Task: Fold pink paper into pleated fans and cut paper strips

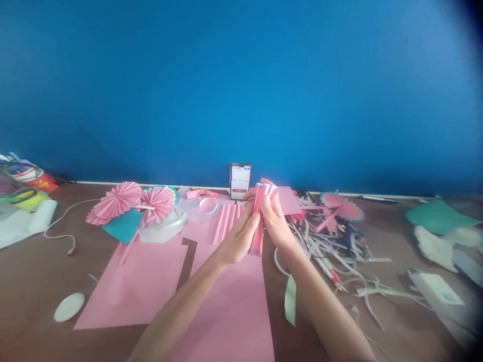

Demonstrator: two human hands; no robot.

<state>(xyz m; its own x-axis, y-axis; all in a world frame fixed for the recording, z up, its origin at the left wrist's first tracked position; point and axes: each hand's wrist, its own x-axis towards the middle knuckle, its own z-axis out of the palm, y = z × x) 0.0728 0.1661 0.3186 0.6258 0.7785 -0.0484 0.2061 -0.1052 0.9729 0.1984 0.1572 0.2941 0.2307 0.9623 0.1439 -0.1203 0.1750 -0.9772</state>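
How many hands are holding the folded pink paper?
2. The left hand grips the pleated pink paper from its left side, and the right hand holds it from the right, near the top. Some fingers are hidden behind the paper.

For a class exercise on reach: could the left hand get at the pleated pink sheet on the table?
Probably yes: the pleated pink sheet lies close by the left hand, with nothing seen between. That hand grips folded pink paper, so it may have to let go first.
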